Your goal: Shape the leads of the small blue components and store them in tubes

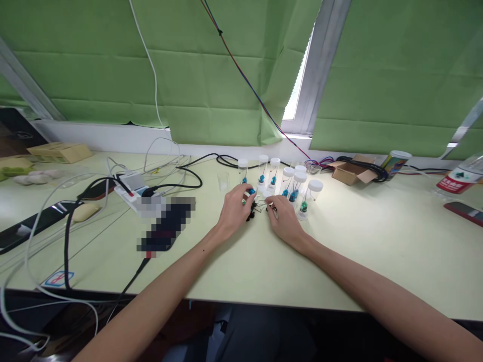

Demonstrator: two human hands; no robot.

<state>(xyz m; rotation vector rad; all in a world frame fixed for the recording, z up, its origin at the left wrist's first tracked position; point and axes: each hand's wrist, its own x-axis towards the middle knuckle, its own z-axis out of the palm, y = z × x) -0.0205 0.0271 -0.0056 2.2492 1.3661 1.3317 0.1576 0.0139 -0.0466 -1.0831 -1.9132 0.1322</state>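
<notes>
My left hand (234, 207) is closed in a pinch on a small blue part (251, 191) with thin leads. Beside its fingertips, small black parts (251, 215) lie on the table. Close by on the right, my right hand (282, 213) has its fingers curled down among thin wire-like pieces; whatever they grip is hidden. Several clear tubes with white caps stand upright around both hands. One tube (273, 173) behind the hands holds a blue piece, and the tube (304, 201) beside my right hand holds a green one.
An uncapped clear tube (224, 182) stands left of the group. A power strip (130, 193) with tangled cables lies to the left, near a blurred-out dark device (168, 226). Toward the right are an open cardboard box (349, 171), a can (395, 163) and a bottle (458, 178).
</notes>
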